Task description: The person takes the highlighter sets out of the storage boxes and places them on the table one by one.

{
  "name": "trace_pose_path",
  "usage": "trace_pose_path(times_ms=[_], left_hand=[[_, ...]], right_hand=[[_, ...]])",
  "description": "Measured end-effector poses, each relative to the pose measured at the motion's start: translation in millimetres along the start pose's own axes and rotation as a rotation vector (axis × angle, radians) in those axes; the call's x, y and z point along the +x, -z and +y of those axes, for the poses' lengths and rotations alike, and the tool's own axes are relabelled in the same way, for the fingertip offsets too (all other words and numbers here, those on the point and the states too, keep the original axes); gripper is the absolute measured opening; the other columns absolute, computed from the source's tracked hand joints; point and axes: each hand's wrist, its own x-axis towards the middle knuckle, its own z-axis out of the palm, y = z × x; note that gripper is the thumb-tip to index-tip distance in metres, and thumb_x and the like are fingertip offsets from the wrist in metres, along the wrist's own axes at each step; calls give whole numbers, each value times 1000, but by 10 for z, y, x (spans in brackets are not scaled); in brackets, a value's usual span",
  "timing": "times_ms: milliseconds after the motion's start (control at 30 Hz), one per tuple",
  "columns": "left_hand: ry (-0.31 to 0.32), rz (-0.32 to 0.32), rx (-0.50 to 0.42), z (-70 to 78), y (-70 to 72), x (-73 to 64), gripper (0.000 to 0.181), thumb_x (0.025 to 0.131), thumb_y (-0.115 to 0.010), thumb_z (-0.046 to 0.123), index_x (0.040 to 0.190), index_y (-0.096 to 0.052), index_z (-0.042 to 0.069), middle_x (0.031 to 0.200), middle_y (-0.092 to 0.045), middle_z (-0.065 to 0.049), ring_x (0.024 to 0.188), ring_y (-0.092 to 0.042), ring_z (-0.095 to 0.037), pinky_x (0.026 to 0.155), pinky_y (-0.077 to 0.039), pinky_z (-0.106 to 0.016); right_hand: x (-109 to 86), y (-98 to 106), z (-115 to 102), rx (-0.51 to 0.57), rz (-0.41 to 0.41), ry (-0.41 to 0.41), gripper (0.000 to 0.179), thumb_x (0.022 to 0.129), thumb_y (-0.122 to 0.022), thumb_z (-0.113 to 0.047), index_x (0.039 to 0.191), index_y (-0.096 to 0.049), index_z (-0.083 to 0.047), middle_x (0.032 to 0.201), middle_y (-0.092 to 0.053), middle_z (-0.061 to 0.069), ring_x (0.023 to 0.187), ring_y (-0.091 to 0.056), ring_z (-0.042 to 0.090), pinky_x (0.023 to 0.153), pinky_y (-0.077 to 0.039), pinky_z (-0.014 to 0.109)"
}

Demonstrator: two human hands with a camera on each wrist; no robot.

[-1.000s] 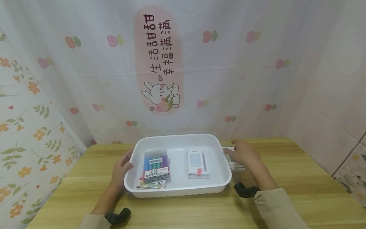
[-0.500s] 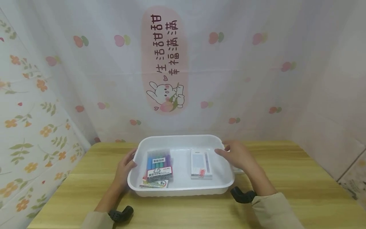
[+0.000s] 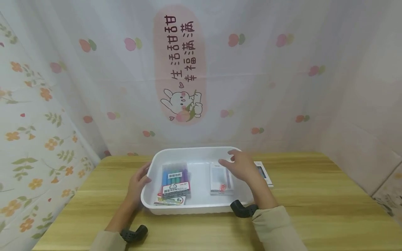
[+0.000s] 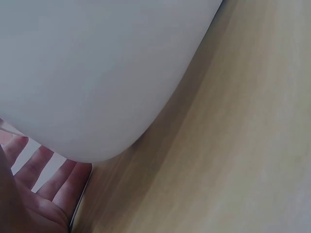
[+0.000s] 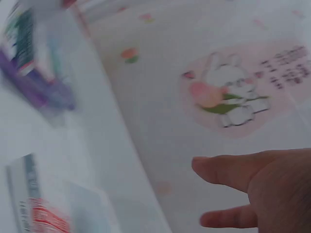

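A white plastic tray (image 3: 198,181) sits on the table. In its left part a clear case of coloured pens (image 3: 176,178) overlaps a flat printed packet (image 3: 176,201). A white box with a red sticker (image 3: 217,176) lies in the right part. My left hand (image 3: 136,184) rests against the tray's left side; in the left wrist view its straight fingers (image 4: 36,167) reach along the outer wall. My right hand (image 3: 242,168) is over the tray's right end, beside the white box, thumb and forefinger apart, holding nothing.
Right of the tray, a white pack with a dark blue picture (image 3: 263,173) lies on the wooden table (image 3: 307,202), partly behind my right hand. A patterned curtain (image 3: 251,87) hangs behind the table's back edge. Black cameras are strapped to both wrists.
My right hand has moved left from the pack outside the tray to above the tray's right end, uncovering part of that pack. The left hand stays at the tray's side.
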Motion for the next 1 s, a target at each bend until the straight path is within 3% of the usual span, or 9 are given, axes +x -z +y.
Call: trace_pose_path(times_ms=[333,633,833,1000], left_hand=[[-3,-2,22,9,8,-16,61,96,-46,9,156,-38,16,161,-38,-20,140,-49,-45,91,-57,-20],[-3,-7,27,15,5,-13,61,96,-46,9,156,-37,16,161,-38,-21,139,-49,-45,93,-58,-26],[8,-11,8,29,-5,-23,61,97,-45,9,156,-36,17,162,-37,-20,139,-49,-45,92,-58,-25],[13,-10,14,40,-8,-25,61,97,-45,9,157,-36,17,162,-37,-20,139,-49,-45,92,-59,-25]], right_hand=[[40,-333,-16,-128,-10,-88,79,92,-65,-48,149,-43,1,143,-55,28,132,-55,43,106,-47,60],[47,-429,45,-148,-63,-151,85,91,-64,-52,151,-38,2,144,-54,28,118,-59,38,107,-47,57],[56,-456,84,-179,-100,-157,86,90,-65,-55,148,-41,4,132,-62,24,98,-60,30,96,-53,50],[51,-480,85,-183,-126,-183,92,88,-66,-57,152,-36,4,136,-61,23,101,-60,30,99,-51,50]])
